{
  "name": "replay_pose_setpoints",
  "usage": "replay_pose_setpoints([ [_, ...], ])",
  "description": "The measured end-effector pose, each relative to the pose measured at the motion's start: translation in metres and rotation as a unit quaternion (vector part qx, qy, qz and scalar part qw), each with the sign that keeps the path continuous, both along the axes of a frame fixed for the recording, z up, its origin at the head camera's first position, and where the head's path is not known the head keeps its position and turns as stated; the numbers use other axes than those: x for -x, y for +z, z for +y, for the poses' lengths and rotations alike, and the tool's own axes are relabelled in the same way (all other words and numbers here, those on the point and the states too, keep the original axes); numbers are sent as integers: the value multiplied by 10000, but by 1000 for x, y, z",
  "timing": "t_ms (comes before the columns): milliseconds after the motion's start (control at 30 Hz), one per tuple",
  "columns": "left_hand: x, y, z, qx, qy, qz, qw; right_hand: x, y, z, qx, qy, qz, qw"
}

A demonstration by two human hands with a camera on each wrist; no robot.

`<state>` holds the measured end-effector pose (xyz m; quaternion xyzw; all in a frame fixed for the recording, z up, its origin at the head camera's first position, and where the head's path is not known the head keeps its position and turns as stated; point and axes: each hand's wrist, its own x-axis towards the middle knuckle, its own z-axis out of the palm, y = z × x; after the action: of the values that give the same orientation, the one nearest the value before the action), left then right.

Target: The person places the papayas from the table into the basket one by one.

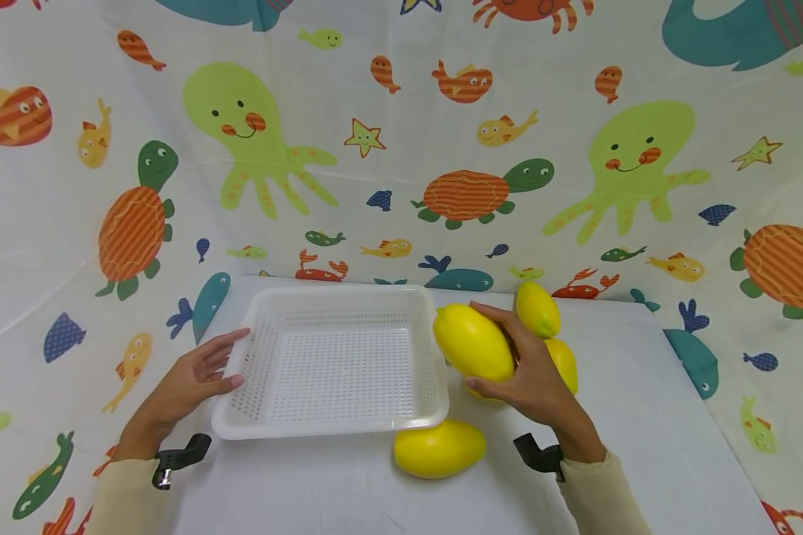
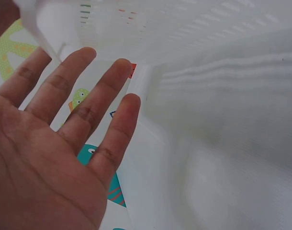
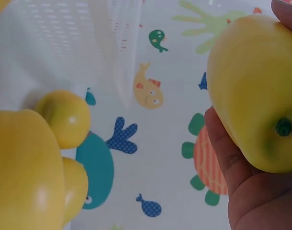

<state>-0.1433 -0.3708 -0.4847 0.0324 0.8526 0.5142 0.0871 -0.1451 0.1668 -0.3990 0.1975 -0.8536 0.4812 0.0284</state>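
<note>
My right hand (image 1: 535, 375) grips a large yellow lemon (image 1: 473, 342) beside the basket's right rim, thumb on the near side and fingers over the far side. In the right wrist view, this lemon (image 3: 253, 91) shows a dark green stem end. At the left end of a white perforated plastic basket (image 1: 308, 429), my left hand (image 1: 190, 379) has its fingertips by the rim. The left wrist view shows these fingers (image 2: 115, 139) extended and spread beside the basket wall; whether they touch it I cannot tell. The basket holds nothing.
One lemon (image 1: 438, 449) lies against the basket's near right corner. Another lemon (image 1: 537, 309) sits at the back right, with a lemon (image 1: 564, 365) partly behind my right hand. A yellow sliver shows beneath the held lemon. A sea-animal printed cloth (image 1: 388, 178) hangs behind the white table (image 1: 662, 416).
</note>
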Motion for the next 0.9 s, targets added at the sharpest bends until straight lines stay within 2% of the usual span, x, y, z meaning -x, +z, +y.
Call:
replay_pose_setpoints([
  [300,-1,-1,0,96,11,110,9999,6,7,-16,-42,306,120,9995],
  [600,-2,0,0,101,-27,219,9997,11,14,-33,-44,688,-98,9976],
  [900,0,-2,1,124,31,105,9999,16,15,-44,-241,917,102,9954],
])
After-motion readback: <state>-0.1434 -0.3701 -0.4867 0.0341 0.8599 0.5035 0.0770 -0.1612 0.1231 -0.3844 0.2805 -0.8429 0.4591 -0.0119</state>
